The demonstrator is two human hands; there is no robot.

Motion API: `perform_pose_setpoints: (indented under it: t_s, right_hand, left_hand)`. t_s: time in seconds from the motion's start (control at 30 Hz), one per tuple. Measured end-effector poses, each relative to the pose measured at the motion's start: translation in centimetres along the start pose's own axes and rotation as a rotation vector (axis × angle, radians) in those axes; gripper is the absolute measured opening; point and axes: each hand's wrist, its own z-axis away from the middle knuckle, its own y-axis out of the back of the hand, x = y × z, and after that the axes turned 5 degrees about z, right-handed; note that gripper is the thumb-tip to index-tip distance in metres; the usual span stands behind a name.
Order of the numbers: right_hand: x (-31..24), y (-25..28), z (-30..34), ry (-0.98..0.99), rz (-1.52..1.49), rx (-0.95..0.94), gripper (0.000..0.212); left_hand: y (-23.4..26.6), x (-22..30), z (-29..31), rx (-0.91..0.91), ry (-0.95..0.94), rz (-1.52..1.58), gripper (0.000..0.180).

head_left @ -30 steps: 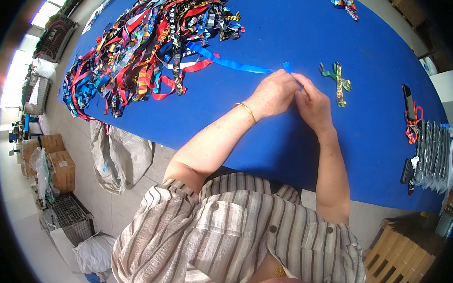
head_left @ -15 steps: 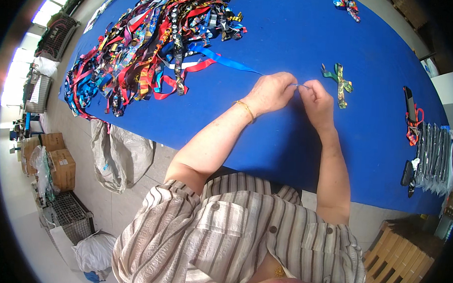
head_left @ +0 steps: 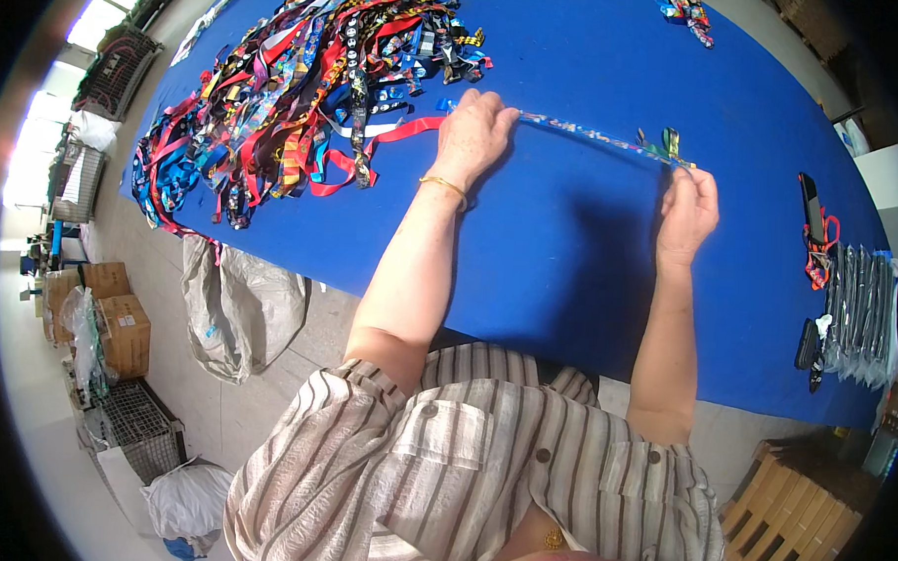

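Observation:
A narrow blue patterned ribbon strap is stretched taut above the table between my two hands. My left hand, palm down beside the pile, is closed on its left part. At the strap's other end, my right hand pinches it between thumb and fingers. Just behind that end lies a folded green and yellow strap, partly covered by the blue one. A large tangled pile of colourful printed straps fills the far left of the table. One red strap trails from it towards my left wrist.
The blue tabletop spans the middle. Scissors with red handles and a stack of plastic-wrapped pieces lie at its right edge. Another small strap bundle sits at the far right. A pale sack hangs by the left edge.
My hands have moved apart, left hand towards the pile and right hand further right. The blue strap, earlier pinched between close-set hands, now spans the gap, its patterned side showing.

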Motion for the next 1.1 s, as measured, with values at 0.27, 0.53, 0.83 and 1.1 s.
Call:
perform_pose_setpoints:
  t_s: [0.27,0.53,0.83,1.1]
  right_hand:
    - [-0.3,2.1,-1.8,-0.045,-0.041,0.170,0.008]
    - [-0.7,2.3,-2.1,-0.090,-0.039,0.153,0.009]
    - [-0.6,2.6,-2.3,-0.155,0.058,0.048,0.014]
    - [-2.3,4.6,-1.9,-0.260,0.218,-0.042,0.020]
  left_hand:
    - [0.8,-1.4,-0.5,0.108,0.158,0.024,0.029]
    - [0.5,-2.6,-1.0,0.315,0.275,0.147,0.029]
    - [1.0,-2.8,-1.1,0.389,0.340,0.193,0.020]
    - [0.6,-3.4,-1.0,0.423,0.313,0.151,0.014]
